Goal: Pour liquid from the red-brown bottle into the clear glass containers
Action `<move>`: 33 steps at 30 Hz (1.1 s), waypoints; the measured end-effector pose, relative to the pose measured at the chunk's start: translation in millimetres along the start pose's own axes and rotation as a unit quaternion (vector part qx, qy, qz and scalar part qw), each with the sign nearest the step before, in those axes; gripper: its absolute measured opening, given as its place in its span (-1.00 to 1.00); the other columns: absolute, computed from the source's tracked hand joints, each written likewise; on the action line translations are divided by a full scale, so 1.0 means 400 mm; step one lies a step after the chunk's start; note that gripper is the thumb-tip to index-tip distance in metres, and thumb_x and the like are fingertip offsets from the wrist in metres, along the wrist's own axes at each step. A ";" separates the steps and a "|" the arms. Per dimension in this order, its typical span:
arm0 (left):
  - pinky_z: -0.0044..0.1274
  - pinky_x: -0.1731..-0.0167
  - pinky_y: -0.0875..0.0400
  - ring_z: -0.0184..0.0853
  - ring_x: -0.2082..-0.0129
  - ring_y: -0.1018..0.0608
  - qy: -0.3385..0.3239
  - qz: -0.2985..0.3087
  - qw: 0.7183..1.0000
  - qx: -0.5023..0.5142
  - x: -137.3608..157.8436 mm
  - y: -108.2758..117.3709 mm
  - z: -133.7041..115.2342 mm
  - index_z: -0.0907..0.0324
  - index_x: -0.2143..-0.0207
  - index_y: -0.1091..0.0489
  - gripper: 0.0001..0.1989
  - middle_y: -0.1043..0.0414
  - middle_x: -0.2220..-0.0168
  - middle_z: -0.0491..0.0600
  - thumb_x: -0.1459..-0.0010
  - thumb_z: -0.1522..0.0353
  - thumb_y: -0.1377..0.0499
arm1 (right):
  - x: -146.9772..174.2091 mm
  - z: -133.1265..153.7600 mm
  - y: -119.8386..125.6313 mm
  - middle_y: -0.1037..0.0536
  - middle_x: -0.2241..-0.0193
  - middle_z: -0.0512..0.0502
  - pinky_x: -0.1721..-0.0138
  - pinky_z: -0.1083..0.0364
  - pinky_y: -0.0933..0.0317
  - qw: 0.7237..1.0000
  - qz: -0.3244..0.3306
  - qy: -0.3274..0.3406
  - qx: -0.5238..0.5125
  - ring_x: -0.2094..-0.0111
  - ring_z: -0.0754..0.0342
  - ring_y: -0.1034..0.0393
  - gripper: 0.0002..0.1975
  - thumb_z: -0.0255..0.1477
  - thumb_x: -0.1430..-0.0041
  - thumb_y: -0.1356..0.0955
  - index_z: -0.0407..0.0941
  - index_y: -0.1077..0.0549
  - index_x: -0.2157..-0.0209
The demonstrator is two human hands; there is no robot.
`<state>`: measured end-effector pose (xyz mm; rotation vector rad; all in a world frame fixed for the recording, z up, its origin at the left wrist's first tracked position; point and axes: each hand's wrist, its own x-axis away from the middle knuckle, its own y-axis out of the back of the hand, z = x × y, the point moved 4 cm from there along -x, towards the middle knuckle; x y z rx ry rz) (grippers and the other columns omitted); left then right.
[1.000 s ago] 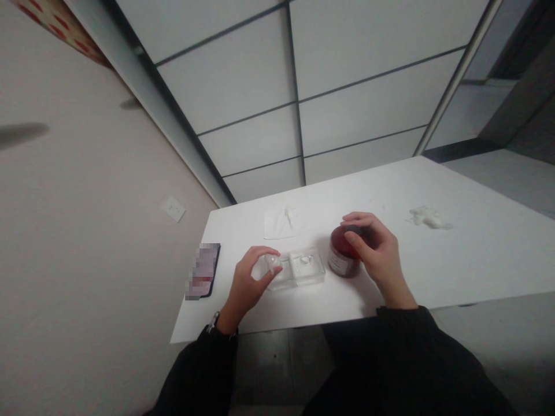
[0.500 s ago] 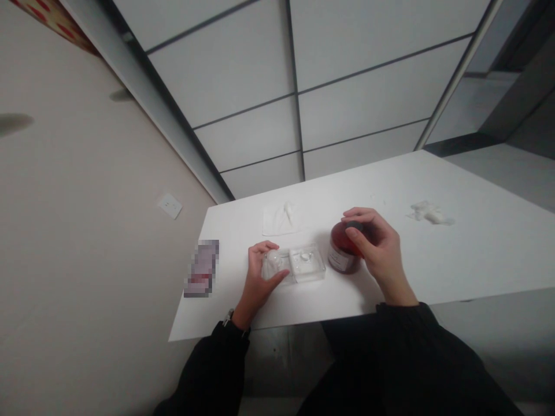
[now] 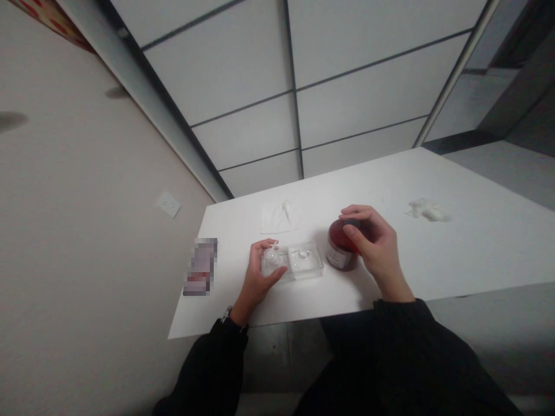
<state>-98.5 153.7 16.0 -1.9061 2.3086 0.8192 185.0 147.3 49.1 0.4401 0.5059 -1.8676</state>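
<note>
A clear plastic box (image 3: 306,271) with two compartments stands on the white table. Around its left end curl the fingers and thumb of my left hand (image 3: 259,271), gripping it. A small clear rounded piece (image 3: 272,256) sits in the left compartment between thumb and fingers, and another clear round piece (image 3: 303,253) is in the right one. Just right of the box, a dark red bottle (image 3: 340,251) with a pale label stands upright. My right hand (image 3: 376,245) is closed on its upper part at the black cap (image 3: 352,222); part of the bottle is hidden by the hand.
Behind the box lies a flat white sheet (image 3: 271,222) with a small white piece on it. Crumpled white tissue (image 3: 429,210) is at the right. A pixelated flat object (image 3: 202,267) lies near the table's left edge, beside the wall with a socket (image 3: 169,204).
The whole view has shifted slightly. Both hands keep their places on the box and the bottle, with no clear movement of either thing on the table.
</note>
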 end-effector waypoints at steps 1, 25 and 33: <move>-0.18 -0.28 -0.32 -0.07 -0.21 -0.49 -0.002 0.003 1.000 0.000 0.000 -0.001 -0.001 0.08 -0.03 -0.38 -0.53 -0.43 -0.14 0.11 -0.20 0.09 -0.38 | 0.000 0.000 0.000 -0.62 0.13 -0.09 -0.09 -0.13 -0.33 1.000 0.000 0.002 -0.001 0.01 -0.08 -0.50 -0.81 -0.22 -0.19 -0.53 0.01 -0.55 0.26; -0.14 -0.30 -0.29 -0.05 -0.23 -0.46 -0.021 0.025 0.999 -0.027 -0.004 -0.002 -0.009 0.10 0.01 -0.42 -0.60 -0.40 -0.17 0.13 -0.24 0.08 -0.34 | -0.001 0.009 0.001 -0.63 0.14 -0.10 -0.09 -0.15 -0.37 1.000 -0.003 0.000 0.006 0.03 -0.09 -0.52 -0.78 -0.17 -0.18 -0.53 0.01 -0.57 0.27; -0.18 -0.25 -0.37 -0.09 -0.17 -0.50 -0.045 0.013 0.998 -0.040 -0.008 -0.001 -0.007 0.09 -0.05 -0.39 -0.57 -0.44 -0.11 0.11 -0.26 0.08 -0.33 | -0.007 0.027 0.010 -0.67 -0.04 -0.11 -0.30 -0.25 -0.30 1.000 0.014 0.017 -0.011 -0.16 -0.16 -0.52 -0.65 -0.05 -0.19 -0.53 0.05 -0.64 0.10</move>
